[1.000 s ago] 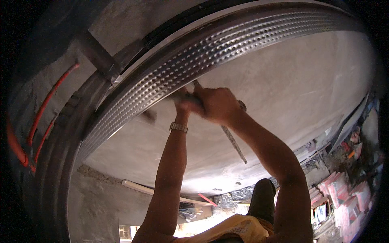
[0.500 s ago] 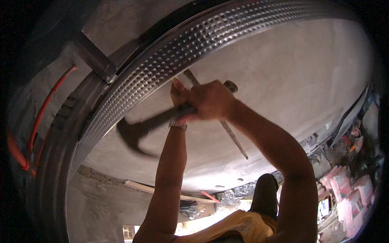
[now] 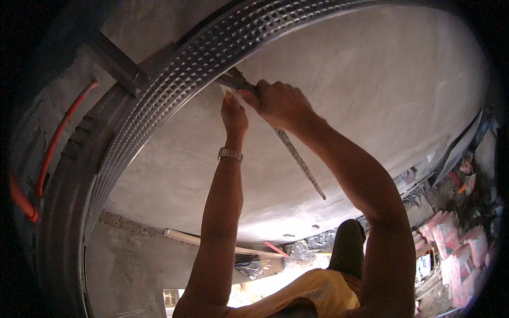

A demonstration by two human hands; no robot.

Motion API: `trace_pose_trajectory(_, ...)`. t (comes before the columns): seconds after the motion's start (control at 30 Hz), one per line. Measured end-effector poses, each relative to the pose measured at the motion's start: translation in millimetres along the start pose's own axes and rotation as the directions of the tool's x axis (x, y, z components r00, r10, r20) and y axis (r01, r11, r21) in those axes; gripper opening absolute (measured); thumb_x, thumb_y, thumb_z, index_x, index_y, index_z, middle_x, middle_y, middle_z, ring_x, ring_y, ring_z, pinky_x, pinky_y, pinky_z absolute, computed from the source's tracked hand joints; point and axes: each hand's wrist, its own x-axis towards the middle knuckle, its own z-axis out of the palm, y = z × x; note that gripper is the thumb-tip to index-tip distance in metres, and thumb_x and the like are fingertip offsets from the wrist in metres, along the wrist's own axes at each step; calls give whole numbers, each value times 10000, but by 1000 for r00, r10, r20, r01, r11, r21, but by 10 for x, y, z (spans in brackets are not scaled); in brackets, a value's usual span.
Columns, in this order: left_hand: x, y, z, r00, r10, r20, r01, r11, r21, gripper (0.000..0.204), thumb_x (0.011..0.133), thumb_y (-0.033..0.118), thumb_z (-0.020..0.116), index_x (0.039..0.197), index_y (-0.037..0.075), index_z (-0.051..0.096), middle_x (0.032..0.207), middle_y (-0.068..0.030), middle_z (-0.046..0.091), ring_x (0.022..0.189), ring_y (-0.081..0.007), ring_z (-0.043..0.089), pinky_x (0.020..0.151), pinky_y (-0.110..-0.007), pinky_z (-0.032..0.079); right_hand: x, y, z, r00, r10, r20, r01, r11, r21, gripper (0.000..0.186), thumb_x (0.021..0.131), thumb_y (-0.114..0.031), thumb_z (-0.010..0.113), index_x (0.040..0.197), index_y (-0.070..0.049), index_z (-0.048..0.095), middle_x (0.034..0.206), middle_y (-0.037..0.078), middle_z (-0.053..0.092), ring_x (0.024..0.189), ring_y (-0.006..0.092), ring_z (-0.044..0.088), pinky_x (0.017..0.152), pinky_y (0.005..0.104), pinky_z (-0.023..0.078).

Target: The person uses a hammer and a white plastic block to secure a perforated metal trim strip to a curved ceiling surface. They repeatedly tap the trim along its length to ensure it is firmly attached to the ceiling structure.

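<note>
My right hand (image 3: pixel 283 106) is closed round the handle of a hammer (image 3: pixel 241 83), whose far end reaches the edge of a dimpled metal channel (image 3: pixel 196 66). Just below, my left hand (image 3: pixel 234 117), with a metal-band watch (image 3: pixel 230 154) on its wrist, is raised to the channel's edge. Its thumb and fingers pinch a small pale piece (image 3: pixel 227 90), too small to name. The hammer's head is hard to make out against the channel. Behind my right hand, a narrow speckled dark strip (image 3: pixel 301 161) slants across the grey plastered surface (image 3: pixel 371 100); cannot tell whether it is a groove or a bar.
A metal bracket (image 3: pixel 119 66) and orange-red tubing (image 3: pixel 58 138) lie left of the channel. Lower down, a pale batten (image 3: pixel 185 237) runs along the wall's foot. Pink-and-white packs (image 3: pixel 445 238) and rubble fill the lower right.
The hammer has swung from the lower left up to the channel's edge, along with my right hand. My left hand, hidden in part before, now shows clearly. The view has shifted slightly.
</note>
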Motion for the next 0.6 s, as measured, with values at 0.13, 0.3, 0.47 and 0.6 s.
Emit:
trace_pose_trajectory(0.13,7,-56,-100,998,33,-54,-27,995,99,595,946,611,384,862,30,481,665,-3,422,607,-139,425,558,-332,404,-345,-200,-58,946,-318,63,320,947,-26,631,854,-684,473,850,-64,593,662,150,640,665,344,663,571,441,530)
trace_pose_trajectory(0.3,-17,111,7,998,-64,9,64,997,38,593,981,591,298,837,43,474,640,1,393,598,-111,399,528,-312,377,19,143,-26,1000,3,-4,-3,997,-78,612,893,-644,444,841,-51,587,688,137,652,670,341,667,586,454,525)
trace_pose_trajectory(0.47,80,-135,-277,997,-55,58,76,879,-471,465,1005,479,398,805,61,433,689,31,393,630,-92,385,522,-296,354,-276,-278,-147,953,-297,64,300,954,-32,621,911,-628,418,893,-37,608,699,152,652,670,372,659,606,465,527)
trace_pose_trajectory(0.6,-37,61,-2,996,-89,-8,90,993,75,467,1022,444,348,787,47,424,666,-12,413,612,-118,394,524,-316,355,-103,123,-124,989,-133,62,142,975,-170,535,950,-530,422,1089,-47,608,812,199,678,768,387,682,668,494,555)
